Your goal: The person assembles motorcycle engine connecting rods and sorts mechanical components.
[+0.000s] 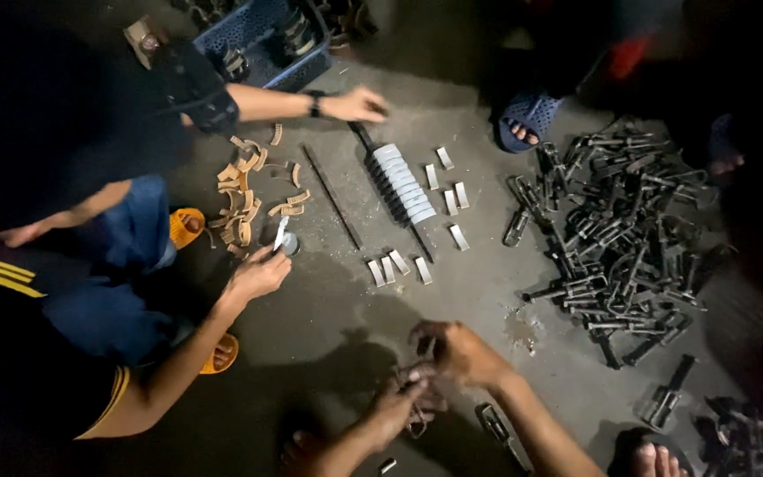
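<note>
My left hand (399, 405) and my right hand (461, 351) meet low over the grey concrete floor (328, 327). Both close around a small dark metal clamp part (417, 382), which the fingers mostly hide. Another dark clamp (493, 422) lies on the floor just right of my left forearm. Beyond my hands, short silver plates (397, 266) lie in a row.
A co-worker's hand (258, 274) on the left holds a small silver strip over a round tin (290, 243), near tan curved pieces (249, 190). Another person's hand (355, 104) touches a rod stacked with silver plates (404, 184). A heap of dark clamps (620, 230) lies right; a blue crate (267, 40) stands behind.
</note>
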